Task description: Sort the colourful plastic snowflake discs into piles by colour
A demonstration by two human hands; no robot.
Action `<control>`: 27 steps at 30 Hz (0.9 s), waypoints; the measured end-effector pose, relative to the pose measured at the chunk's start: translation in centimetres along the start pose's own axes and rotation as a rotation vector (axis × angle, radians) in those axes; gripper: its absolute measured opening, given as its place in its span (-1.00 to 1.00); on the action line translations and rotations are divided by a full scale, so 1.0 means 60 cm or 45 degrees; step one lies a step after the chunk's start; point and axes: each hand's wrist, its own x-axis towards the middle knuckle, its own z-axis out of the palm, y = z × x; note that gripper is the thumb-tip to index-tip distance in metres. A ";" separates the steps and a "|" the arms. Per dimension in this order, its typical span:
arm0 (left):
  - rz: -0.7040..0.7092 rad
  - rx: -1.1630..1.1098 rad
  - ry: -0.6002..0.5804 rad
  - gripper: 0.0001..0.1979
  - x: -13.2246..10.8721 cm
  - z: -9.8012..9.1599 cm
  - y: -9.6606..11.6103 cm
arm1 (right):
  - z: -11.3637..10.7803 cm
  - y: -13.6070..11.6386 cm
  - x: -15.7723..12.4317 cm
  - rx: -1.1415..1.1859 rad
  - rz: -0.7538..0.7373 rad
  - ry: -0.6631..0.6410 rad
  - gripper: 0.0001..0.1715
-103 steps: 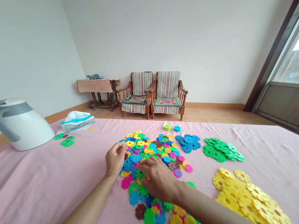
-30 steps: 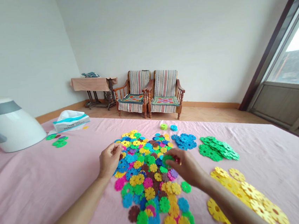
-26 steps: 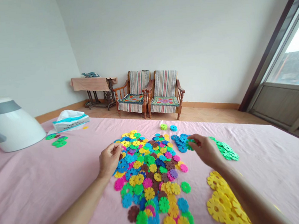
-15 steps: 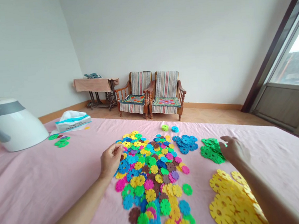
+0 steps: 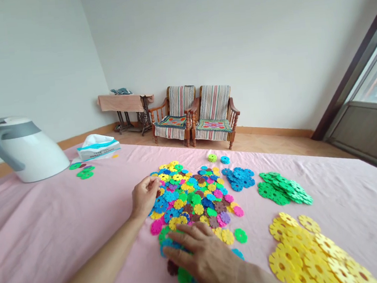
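Note:
A mixed heap of notched plastic flower discs point(image 5: 198, 209) in several colours spreads across the middle of the pink cloth. At the heap's left edge is my left hand point(image 5: 144, 197), its thumb and fingers closed together; whatever they hold, if anything, is hidden. My right hand point(image 5: 208, 259) lies palm down over the near part of the heap, fingers apart, covering the discs beneath. Sorted discs lie to the right: a blue pile point(image 5: 239, 179), a green pile point(image 5: 283, 189) and a large yellow pile point(image 5: 314, 254).
A lime-green disc stack point(image 5: 212, 158) and a small blue stack point(image 5: 225, 159) stand behind the heap. On the left are a white jug point(image 5: 38, 151), a tissue box point(image 5: 98, 149) and a few loose green discs point(image 5: 85, 173). Two wooden armchairs point(image 5: 212, 112) stand beyond the table.
My right hand has moved from the green pile leftward and nearer, onto the mixed heap. The green pile is now fully in view. My left hand stays at the heap's edge, and the view has shifted slightly.

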 end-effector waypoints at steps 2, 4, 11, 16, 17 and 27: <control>-0.001 -0.007 -0.004 -0.63 0.000 0.001 -0.002 | 0.023 0.001 0.002 -0.036 -0.058 -0.060 -0.36; -0.003 -0.014 -0.008 -0.64 0.001 0.001 -0.004 | 0.032 0.014 0.003 -0.085 0.003 -0.043 -0.44; 0.019 0.007 0.002 -0.67 0.003 0.002 -0.009 | 0.010 0.054 0.009 -0.333 0.278 0.108 -0.54; 0.032 0.020 -0.001 -0.68 0.003 0.001 -0.010 | 0.010 0.038 0.032 -0.317 0.309 0.189 -0.75; 0.034 0.020 -0.002 -0.69 0.003 0.001 -0.010 | 0.012 0.032 0.040 -0.297 0.275 0.175 -0.80; 0.037 0.008 -0.024 -0.69 0.003 0.001 -0.005 | 0.025 0.018 0.112 -0.238 0.347 -0.021 -0.68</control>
